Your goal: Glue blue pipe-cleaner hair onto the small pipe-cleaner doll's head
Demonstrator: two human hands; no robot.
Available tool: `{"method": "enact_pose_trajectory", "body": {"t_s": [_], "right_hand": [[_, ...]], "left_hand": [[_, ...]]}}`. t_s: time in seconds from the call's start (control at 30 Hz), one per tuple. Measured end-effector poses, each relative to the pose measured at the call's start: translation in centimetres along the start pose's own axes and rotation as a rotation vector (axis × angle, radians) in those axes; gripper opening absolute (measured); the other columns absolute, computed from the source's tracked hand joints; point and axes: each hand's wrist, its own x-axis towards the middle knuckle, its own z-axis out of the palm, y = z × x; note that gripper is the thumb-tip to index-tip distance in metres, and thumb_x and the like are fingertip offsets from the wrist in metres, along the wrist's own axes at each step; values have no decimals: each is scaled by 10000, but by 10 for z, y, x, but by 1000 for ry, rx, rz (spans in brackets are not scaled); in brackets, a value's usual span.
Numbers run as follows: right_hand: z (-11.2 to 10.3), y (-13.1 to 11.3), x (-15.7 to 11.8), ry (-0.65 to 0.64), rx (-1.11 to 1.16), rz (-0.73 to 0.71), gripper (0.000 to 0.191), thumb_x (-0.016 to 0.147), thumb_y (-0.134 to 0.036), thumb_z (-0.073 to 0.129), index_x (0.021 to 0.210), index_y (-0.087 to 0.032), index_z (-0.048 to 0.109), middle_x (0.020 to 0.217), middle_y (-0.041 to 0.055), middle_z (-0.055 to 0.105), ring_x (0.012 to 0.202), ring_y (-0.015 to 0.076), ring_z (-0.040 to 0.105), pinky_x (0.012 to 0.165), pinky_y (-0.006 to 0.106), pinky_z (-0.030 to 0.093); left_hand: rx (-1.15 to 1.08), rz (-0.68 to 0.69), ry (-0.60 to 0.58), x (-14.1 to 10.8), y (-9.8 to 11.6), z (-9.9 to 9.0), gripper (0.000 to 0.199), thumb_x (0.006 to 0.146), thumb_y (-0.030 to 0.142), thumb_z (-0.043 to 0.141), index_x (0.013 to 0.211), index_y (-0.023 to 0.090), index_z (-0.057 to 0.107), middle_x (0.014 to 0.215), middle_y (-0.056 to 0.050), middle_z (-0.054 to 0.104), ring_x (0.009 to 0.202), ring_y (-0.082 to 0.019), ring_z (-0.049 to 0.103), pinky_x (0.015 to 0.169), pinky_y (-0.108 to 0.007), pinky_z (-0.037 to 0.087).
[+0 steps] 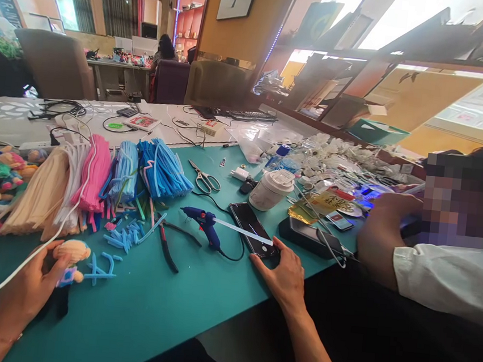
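Observation:
My left hand [28, 286] is closed around a small fuzzy doll [73, 251] with a peach-coloured head and a blue and lilac body, low over the mat. Thumb and fingers of my right hand [286, 276] span the near end of a black smartphone [248, 221] lying on the mat. A translucent glue stick [241, 230] crosses above the phone, its end close to my index fingertip. It sticks out of a blue glue gun [205, 226]. Cut blue pipe-cleaner pieces [123, 237] lie right of the doll, near red-and-black-handled pliers [169, 248].
Bundles of pipe cleaners [163, 168] stand at the left, beside a pile of dolls [1, 172]. Scissors [205, 178], a white lidded cup [271, 189] and a black box [310, 238] are on the green mat [213, 298]. A white cable [43, 244] passes over my left hand. A co-worker's arm [384, 234] is at right.

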Motion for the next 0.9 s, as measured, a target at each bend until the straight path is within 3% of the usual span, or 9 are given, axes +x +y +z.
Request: {"method": "enact_pose_trajectory", "body": {"t_s": [0.17, 0.33, 0.57, 0.73, 0.9], "right_hand": [[-1, -1, 1, 36, 36, -16, 603, 683, -579, 629, 1135, -183, 575, 1119, 146, 649, 1064, 366, 568, 864, 487, 452], [-6, -11, -6, 140, 108, -56, 492, 769, -545, 561, 1106, -187, 576, 1139, 137, 623, 1109, 339, 532, 953, 499, 405], [-9, -34, -24, 189, 190, -66, 236, 778, -438, 565, 885, -234, 619, 920, 87, 646, 958, 309, 570, 928, 487, 410], [-16, -19, 5, 177, 208, 102, 292, 742, -437, 547, 907, -204, 607, 970, 119, 663, 968, 318, 571, 884, 477, 424], [-10, -4, 42, 58, 258, 279, 397, 644, -475, 585, 917, -187, 615, 738, 50, 686, 678, 240, 613, 667, 369, 475]], "left_hand": [[1, 53, 33, 0, -2, 2, 429, 698, 604, 463, 854, 229, 601, 767, -78, 733, 704, -285, 687, 657, -360, 531], [41, 34, 12, 0, -3, 3, 448, 710, 609, 444, 872, 223, 606, 778, -88, 728, 725, -291, 684, 636, -350, 517], [46, -8, -1, -1, -2, 2, 490, 681, 628, 428, 894, 219, 596, 760, -86, 710, 723, -294, 668, 665, -360, 506], [35, 2, -3, 0, -1, 1, 478, 669, 626, 427, 875, 226, 589, 768, -84, 710, 721, -290, 664, 680, -361, 508], [39, 1, 6, 0, -2, 1, 451, 675, 616, 437, 851, 228, 587, 693, -56, 687, 621, -262, 638, 620, -343, 502]]}}
